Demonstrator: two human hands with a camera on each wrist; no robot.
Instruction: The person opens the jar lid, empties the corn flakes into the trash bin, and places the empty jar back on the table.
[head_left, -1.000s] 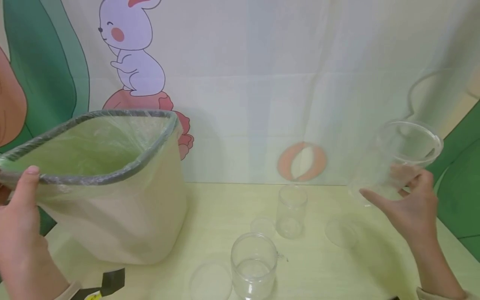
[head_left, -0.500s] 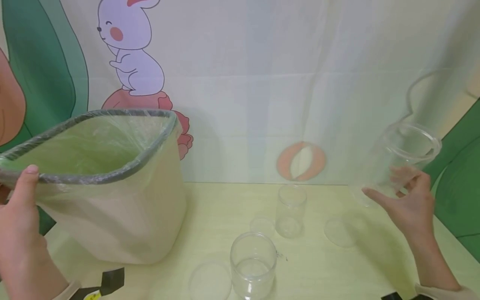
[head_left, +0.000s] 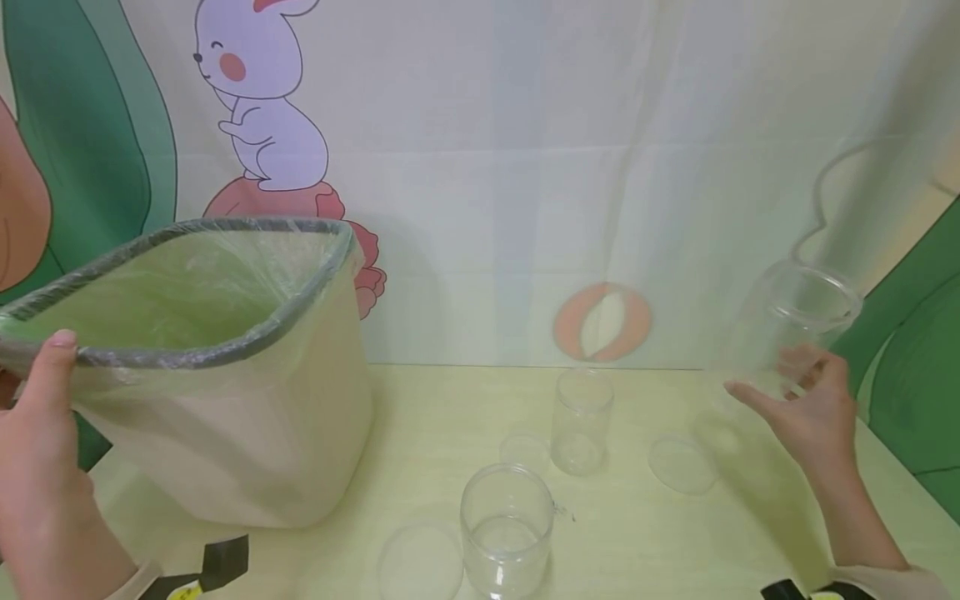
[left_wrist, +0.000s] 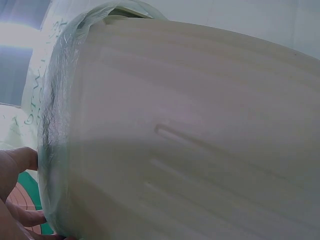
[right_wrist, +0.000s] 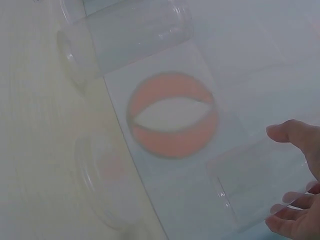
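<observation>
My left hand grips the rim of a pale trash bin lined with a clear plastic bag. Its thumb lies over the front of the rim; in the left wrist view the fingers touch the lined edge. On the right, my right hand holds a clear plastic jar in the air, slightly tilted with its mouth upward. Thumb and fingers sit on either side of it. Below the jar, a round clear lid lies flat on the table.
Two more clear jars stand on the table, a wide one in front and a narrow one behind. Beside them lie a large lid and a small lid. A cloth with a printed rabbit hangs at the back.
My right hand has moved a little left with the jar, and the jar's mouth sits lower. The left hand and the bin have stayed in place.
</observation>
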